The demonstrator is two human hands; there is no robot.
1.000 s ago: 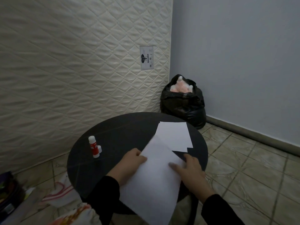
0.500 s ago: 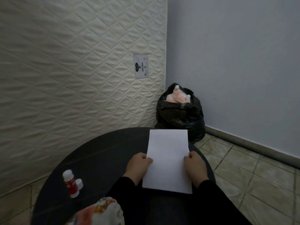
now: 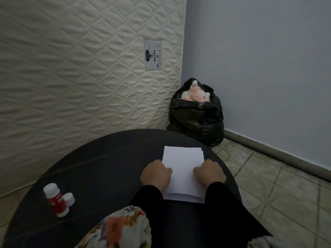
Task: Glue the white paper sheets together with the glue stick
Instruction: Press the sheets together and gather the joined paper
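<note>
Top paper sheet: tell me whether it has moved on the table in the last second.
Yes. The top sheet swung from diagonal over the table's near edge to squarely stacked.

Only legible text from my seat: "GAJAH", printed sideways in dark caps on the white label sewn to the quilted mattress leaning upright vs. the wall, w/ a dark elephant-like logo beside the word. Smaller marks on the same label are too fine to read. Glue stick on the counter has a red wrapper; its print is blurred, unreadable.
</note>
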